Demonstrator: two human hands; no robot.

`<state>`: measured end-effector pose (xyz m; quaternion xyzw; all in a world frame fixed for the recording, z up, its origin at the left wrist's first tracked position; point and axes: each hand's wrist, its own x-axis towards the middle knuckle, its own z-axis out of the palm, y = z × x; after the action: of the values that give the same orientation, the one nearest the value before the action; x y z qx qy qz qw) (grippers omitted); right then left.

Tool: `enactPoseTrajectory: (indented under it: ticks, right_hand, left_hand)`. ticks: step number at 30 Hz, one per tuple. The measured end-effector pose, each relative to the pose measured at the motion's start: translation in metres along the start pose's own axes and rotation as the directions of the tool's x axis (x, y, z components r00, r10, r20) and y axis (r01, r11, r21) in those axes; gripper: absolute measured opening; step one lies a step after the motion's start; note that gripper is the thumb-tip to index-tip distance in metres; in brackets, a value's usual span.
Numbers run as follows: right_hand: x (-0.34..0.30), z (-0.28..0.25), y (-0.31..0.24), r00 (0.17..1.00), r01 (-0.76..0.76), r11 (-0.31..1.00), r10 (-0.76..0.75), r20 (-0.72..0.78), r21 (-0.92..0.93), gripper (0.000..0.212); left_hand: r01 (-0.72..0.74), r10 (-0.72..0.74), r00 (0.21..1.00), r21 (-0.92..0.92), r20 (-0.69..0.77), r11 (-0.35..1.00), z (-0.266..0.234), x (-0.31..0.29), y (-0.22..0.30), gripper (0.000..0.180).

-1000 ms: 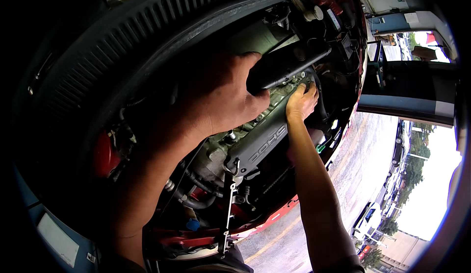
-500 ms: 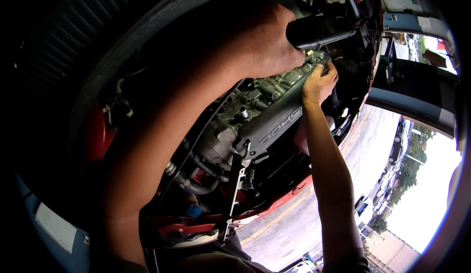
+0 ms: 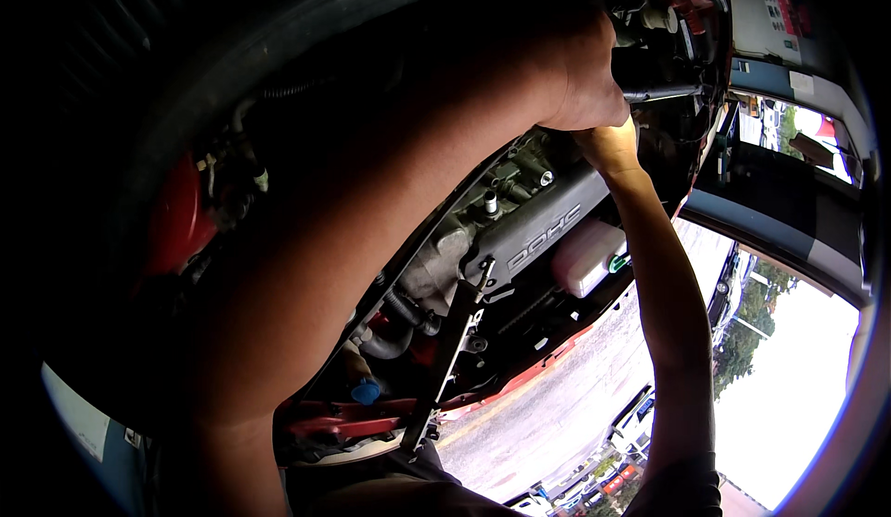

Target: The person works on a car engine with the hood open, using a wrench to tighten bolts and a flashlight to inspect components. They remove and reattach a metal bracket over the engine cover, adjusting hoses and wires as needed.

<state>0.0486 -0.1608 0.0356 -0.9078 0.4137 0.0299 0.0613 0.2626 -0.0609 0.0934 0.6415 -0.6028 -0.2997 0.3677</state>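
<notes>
My left hand (image 3: 587,79) reaches across the open engine bay from the left, its fingers curled at the end of a long black plastic part (image 3: 664,94). Most of those fingers are turned out of sight. Just below it, my right hand (image 3: 613,146) is raised close against the left one, a yellow glow on its back. The left hand covers the right fingers, so their hold is hidden. Beneath both hands lies the metal engine (image 3: 444,255), with a dark grey cover (image 3: 548,234) bearing raised lettering along its front side.
A whitish reservoir (image 3: 587,259) with a green cap sits in front of the cover. Nearer me, a black and silver bar (image 3: 447,355) slants up from the red front edge, beside a blue cap (image 3: 365,392). Black hoses (image 3: 394,342) run at the engine's left end.
My left hand has moved right, further over the black part and the right hand. My right fingers, visible on the engine before, are now covered. The whole view has shifted slightly.
</notes>
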Motion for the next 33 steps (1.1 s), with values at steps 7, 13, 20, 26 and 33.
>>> enactPoseTrajectory:
  ticks: [7,13,20,26,33]
  right_hand:
    - [-0.007,0.026,0.004,1.0,0.006,0.998,-0.007,0.007,0.069,0.015]
    - [-0.003,0.045,0.017,0.983,0.063,0.997,-0.056,-0.173,0.033,0.022]
    - [-0.005,0.045,-0.002,0.993,-0.033,0.999,0.03,-0.114,-0.031,0.016]
    - [-0.002,0.034,-0.018,0.987,-0.153,0.985,0.157,0.039,-0.084,0.025]
    - [-0.051,0.015,-0.002,0.943,-0.164,0.948,0.232,-0.239,0.275,0.035]
  left_hand:
    - [0.032,-0.028,0.998,-0.096,0.048,0.995,-0.001,-0.003,0.0,0.043]
    - [-0.027,0.031,0.999,-0.151,0.024,0.988,0.005,0.001,-0.004,0.042]
    - [-0.013,0.015,0.999,-0.057,0.033,0.998,-0.003,-0.002,-0.006,0.046]
    - [-0.016,0.022,0.998,-0.095,0.065,0.995,-0.011,-0.002,-0.006,0.049]
    - [-0.116,0.12,0.993,-0.161,0.018,0.98,0.003,-0.002,0.006,0.054]
